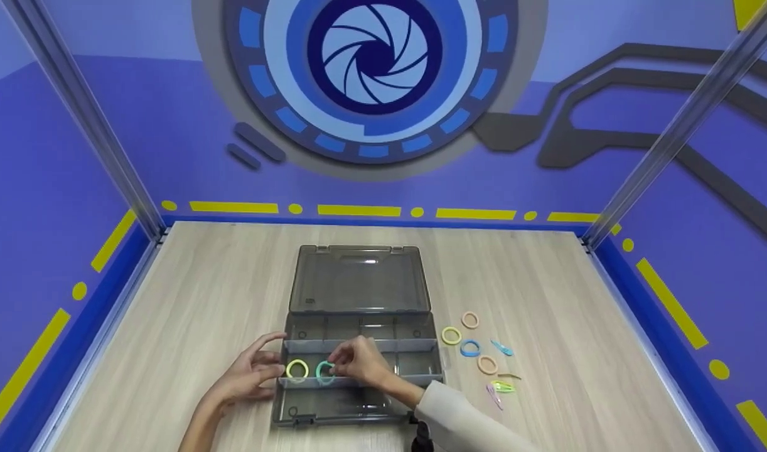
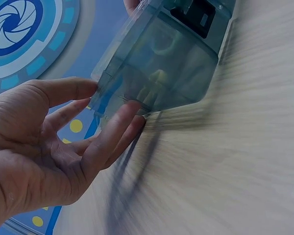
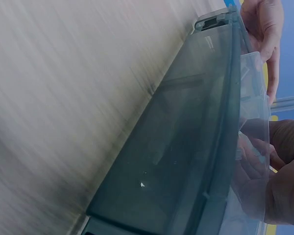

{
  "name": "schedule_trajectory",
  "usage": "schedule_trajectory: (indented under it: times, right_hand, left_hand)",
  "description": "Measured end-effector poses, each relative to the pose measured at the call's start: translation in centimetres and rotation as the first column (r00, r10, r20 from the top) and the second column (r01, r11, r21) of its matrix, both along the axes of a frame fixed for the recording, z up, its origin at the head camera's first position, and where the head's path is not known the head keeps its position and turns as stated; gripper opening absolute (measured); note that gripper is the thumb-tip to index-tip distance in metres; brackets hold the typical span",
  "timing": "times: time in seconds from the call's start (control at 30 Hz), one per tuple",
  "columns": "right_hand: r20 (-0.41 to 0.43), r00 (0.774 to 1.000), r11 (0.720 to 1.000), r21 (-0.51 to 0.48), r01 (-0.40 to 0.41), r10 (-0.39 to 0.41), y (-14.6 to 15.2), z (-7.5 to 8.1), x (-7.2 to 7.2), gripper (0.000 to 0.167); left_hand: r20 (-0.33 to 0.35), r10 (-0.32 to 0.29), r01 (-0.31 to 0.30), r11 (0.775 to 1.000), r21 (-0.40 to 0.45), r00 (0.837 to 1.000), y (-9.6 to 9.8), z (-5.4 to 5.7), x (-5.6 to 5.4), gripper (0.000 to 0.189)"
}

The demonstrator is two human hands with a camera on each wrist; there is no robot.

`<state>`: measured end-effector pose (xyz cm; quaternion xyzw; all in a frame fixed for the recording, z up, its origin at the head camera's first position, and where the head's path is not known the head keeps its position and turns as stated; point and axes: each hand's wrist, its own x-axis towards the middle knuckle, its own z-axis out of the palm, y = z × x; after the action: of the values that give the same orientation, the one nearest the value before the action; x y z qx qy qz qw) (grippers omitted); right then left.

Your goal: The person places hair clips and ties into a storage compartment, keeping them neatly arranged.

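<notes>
A grey translucent organizer box lies with its lid folded back. My right hand reaches into the middle row and pinches a teal hair tie between thumb and finger. To its left, a yellow hair tie leans in the same row. At the box's left end my left hand rests with loosely spread fingers. The left wrist view shows the left fingertips against the end wall. From the right wrist, the right fingers show only through the clear divider.
Right of the box lie a yellow hair tie, a blue one, peach ones, and hair clips in blue, yellow-green and pink. Painted panels with metal posts border the wooden table.
</notes>
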<state>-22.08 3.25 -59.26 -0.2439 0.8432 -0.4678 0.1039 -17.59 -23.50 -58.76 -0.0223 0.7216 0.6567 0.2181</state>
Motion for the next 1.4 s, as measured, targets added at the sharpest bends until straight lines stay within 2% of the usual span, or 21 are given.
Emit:
schedule_trajectory:
  times: [0.23,0.4,0.53,0.67,0.77,0.83,0.97,1.07,1.2,1.4]
  right_hand:
    - [-0.005,1.0,1.0,0.003,-0.004,0.004,-0.2,-0.3,0.1,0.01]
    - [-0.024,0.999,1.0,-0.014,-0.024,0.023,0.3,0.1,0.0,0.011]
    - [0.033,0.998,0.998,-0.043,-0.045,0.046,1.4,1.2,0.0,0.011]
    - [0.129,0.99,0.994,-0.107,-0.034,0.048,2.9,2.6,-0.2,0.012]
    - [0.193,0.981,0.99,-0.14,0.009,0.019,4.6,3.8,-0.7,0.015]
    - [0.195,0.981,0.99,-0.136,0.029,-0.002,6.0,4.7,-1.4,0.016]
    - [0.124,0.991,0.993,-0.097,0.06,-0.047,9.5,6.5,-3.6,0.017]
    - [0.125,0.986,0.988,-0.089,0.126,-0.114,12.4,7.3,-5.3,0.019]
    - [0.162,0.959,0.965,-0.091,0.247,-0.23,16.2,7.2,-7.0,0.023]
    - [0.061,0.938,0.94,0.05,0.339,-0.341,21.2,5.4,-7.9,0.021]
  left_hand:
    - [0.0,-0.005,0.005,1.0,-0.015,1.0,0.0,0.1,0.2,0.073]
    - [0.006,-0.013,0.013,0.999,-0.036,1.0,0.1,0.3,0.2,0.072]
    - [-0.002,-0.01,0.01,0.999,-0.048,1.0,0.1,0.5,0.2,0.071]
    - [-0.007,-0.011,0.011,0.998,-0.057,1.0,0.2,0.5,0.4,0.072]
    - [-0.011,-0.017,0.016,0.998,-0.065,1.0,0.2,0.5,0.5,0.07]
    - [-0.018,-0.019,0.018,0.997,-0.07,1.0,0.2,0.5,0.5,0.069]
    - [-0.026,-0.023,0.022,0.997,-0.07,0.999,0.2,0.6,0.5,0.068]
    - [-0.02,-0.026,0.024,0.997,-0.072,0.999,0.2,0.6,0.5,0.069]
    - [-0.014,-0.03,0.029,0.997,-0.069,0.999,0.1,0.6,0.6,0.071]
    - [-0.016,-0.044,0.043,0.996,-0.075,0.999,0.2,0.8,0.3,0.072]
